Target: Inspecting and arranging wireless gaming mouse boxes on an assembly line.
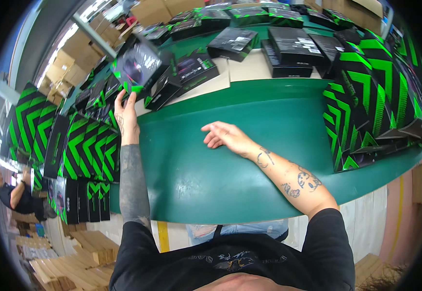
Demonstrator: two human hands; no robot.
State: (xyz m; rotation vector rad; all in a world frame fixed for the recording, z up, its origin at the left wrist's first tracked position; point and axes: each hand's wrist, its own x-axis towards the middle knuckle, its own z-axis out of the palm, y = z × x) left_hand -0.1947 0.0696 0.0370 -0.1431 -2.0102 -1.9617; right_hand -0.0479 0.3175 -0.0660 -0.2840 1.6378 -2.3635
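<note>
My left hand (pixel 126 119) reaches up at the left of the green table and grips the lower edge of a black box with green corners (pixel 140 65). That box is tilted, with a dark round picture on its face. Just right of it lie more black boxes, one of them a flat printed box (pixel 194 70). My right hand (pixel 228 138) is over the middle of the table with nothing in it, its fingers loosely stretched and slightly bent. Whether it touches the surface I cannot tell.
Tall stacks of black boxes with green chevrons stand at the left (pixel 85 148) and right (pixel 366 92). Several black boxes (pixel 296 46) lie along the far side on a cream board (pixel 245 72) and beyond. Flattened cardboard (pixel 65 266) lies lower left, where another person (pixel 19 194) is.
</note>
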